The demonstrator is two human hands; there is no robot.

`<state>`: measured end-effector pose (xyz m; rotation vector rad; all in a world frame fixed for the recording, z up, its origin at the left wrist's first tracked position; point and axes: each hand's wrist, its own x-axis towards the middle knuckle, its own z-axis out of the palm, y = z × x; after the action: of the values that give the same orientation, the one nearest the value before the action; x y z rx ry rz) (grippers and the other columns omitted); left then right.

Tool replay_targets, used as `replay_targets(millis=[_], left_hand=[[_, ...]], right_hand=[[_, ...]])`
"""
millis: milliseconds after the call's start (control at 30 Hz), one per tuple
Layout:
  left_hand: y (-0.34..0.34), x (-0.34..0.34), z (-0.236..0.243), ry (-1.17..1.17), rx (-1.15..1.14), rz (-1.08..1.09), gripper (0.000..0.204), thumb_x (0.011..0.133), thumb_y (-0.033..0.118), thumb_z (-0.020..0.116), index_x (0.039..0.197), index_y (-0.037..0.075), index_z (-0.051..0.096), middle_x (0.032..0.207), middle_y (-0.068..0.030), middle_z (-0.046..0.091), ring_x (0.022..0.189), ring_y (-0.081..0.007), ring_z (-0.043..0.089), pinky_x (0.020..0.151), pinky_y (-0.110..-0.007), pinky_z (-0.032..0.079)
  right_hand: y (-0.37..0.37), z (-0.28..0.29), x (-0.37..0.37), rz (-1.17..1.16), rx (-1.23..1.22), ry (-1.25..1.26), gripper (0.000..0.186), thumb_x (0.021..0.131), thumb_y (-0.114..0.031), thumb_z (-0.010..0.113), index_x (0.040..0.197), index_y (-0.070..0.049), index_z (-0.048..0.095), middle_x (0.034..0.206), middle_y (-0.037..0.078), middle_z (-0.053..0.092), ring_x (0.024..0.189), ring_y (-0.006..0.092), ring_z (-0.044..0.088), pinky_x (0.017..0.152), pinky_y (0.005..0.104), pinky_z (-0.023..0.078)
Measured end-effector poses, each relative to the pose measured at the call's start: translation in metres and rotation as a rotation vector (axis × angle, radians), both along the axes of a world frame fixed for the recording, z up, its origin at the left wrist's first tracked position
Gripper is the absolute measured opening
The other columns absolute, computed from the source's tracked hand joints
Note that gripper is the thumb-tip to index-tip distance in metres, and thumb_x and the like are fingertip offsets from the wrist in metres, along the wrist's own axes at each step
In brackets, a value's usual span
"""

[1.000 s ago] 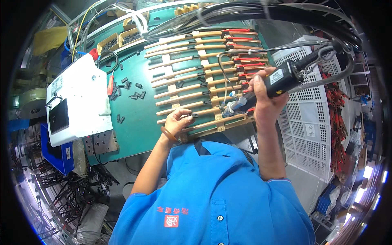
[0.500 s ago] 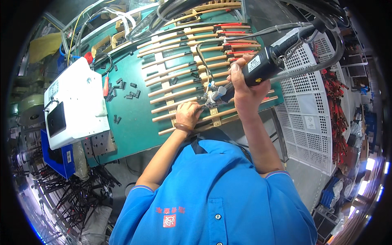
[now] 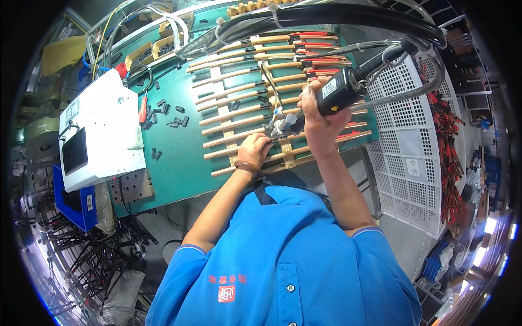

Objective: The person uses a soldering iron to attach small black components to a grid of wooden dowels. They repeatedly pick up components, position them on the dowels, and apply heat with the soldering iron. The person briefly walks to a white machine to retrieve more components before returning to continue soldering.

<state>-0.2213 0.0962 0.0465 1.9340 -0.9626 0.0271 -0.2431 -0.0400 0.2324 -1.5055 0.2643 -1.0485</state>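
Observation:
My right hand (image 3: 321, 122) is closed round a black powered hand tool (image 3: 340, 92), whose metal head (image 3: 281, 126) points down-left over the near rods. My left hand (image 3: 254, 149) is just below that head, fingers pinched on a small black piece (image 3: 271, 140) at one rod, partly hidden by fingers and tool. Light-brown rods (image 3: 220, 129) lie in a row across pale wooden supports, many carrying black pieces, with red parts at the right ends of some. Loose black pieces (image 3: 179, 108) are scattered on the green bench (image 3: 168, 185) to the left.
A white machine (image 3: 103, 130), red screwdriver (image 3: 142, 111) and blue bin (image 3: 73, 209) are at left. Cardboard boxes (image 3: 138, 54) sit behind. Thick hoses (image 3: 326, 16) arch over the bench. White perforated crates (image 3: 402, 163) with red rods (image 3: 451, 163) stand at right.
Since a second ago my right hand has moved left with the tool, bringing its head to my left fingers, which shifted up-right with the black piece. Little differs over the last half second.

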Motion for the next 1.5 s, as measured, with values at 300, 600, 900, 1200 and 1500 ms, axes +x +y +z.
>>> replay_targets(millis=[300, 600, 900, 1200, 1500], left_hand=[[0.0, 0.001, -0.004, 0.062, -0.037, -0.016, 0.018, 0.068, 0.006, 0.072, 0.083, 0.008, 0.062, 0.088, -0.0066, 0.062, 0.083, -0.0273, 0.061, 0.071, -0.036, 0.051], [0.002, 0.001, 0.002, 0.076, 0.065, -0.01, 0.019, 0.068, 0.008, 0.073, 0.083, 0.007, 0.061, 0.088, -0.0078, 0.06, 0.083, -0.028, 0.06, 0.07, -0.037, 0.051], [0.002, 0.001, -0.003, 0.087, 0.085, -0.001, 0.016, 0.07, 0.01, 0.073, 0.08, 0.004, 0.062, 0.085, -0.0123, 0.056, 0.082, -0.0312, 0.057, 0.071, -0.04, 0.049], [0.003, 0.0, -0.01, 0.098, 0.141, -0.004, 0.019, 0.072, 0.01, 0.071, 0.088, 0.005, 0.063, 0.092, -0.0124, 0.057, 0.087, -0.0318, 0.057, 0.074, -0.04, 0.049], [0.006, 0.005, -0.012, 0.013, 0.043, -0.053, 0.025, 0.069, 0.011, 0.073, 0.09, 0.006, 0.061, 0.096, -0.0111, 0.06, 0.09, -0.0308, 0.059, 0.076, -0.038, 0.05]], right_hand=[[0.007, 0.001, -0.002, 0.081, 0.007, 0.027, 0.029, 0.082, 0.009, 0.057, 0.108, -0.001, 0.048, 0.091, 0.005, 0.056, 0.074, 0.0088, 0.056, 0.065, 0.022, 0.05], [0.016, -0.007, -0.009, 0.113, -0.089, 0.042, 0.033, 0.081, 0.011, 0.057, 0.11, -0.001, 0.045, 0.09, 0.005, 0.054, 0.078, 0.0088, 0.054, 0.069, 0.023, 0.049], [0.026, -0.008, -0.011, 0.045, -0.23, 0.01, 0.026, 0.079, 0.01, 0.06, 0.1, 0.0, 0.05, 0.083, 0.004, 0.056, 0.071, 0.0064, 0.052, 0.064, 0.0212, 0.047], [0.038, -0.017, -0.009, -0.003, -0.067, -0.053, 0.015, 0.075, 0.006, 0.066, 0.084, 0.003, 0.055, 0.074, 0.004, 0.06, 0.063, 0.0058, 0.056, 0.057, 0.0213, 0.047], [0.011, 0.007, -0.004, 0.064, 0.071, -0.02, 0.033, 0.078, 0.011, 0.06, 0.106, -0.004, 0.05, 0.094, 0.005, 0.057, 0.077, 0.0106, 0.06, 0.063, 0.0223, 0.052]])
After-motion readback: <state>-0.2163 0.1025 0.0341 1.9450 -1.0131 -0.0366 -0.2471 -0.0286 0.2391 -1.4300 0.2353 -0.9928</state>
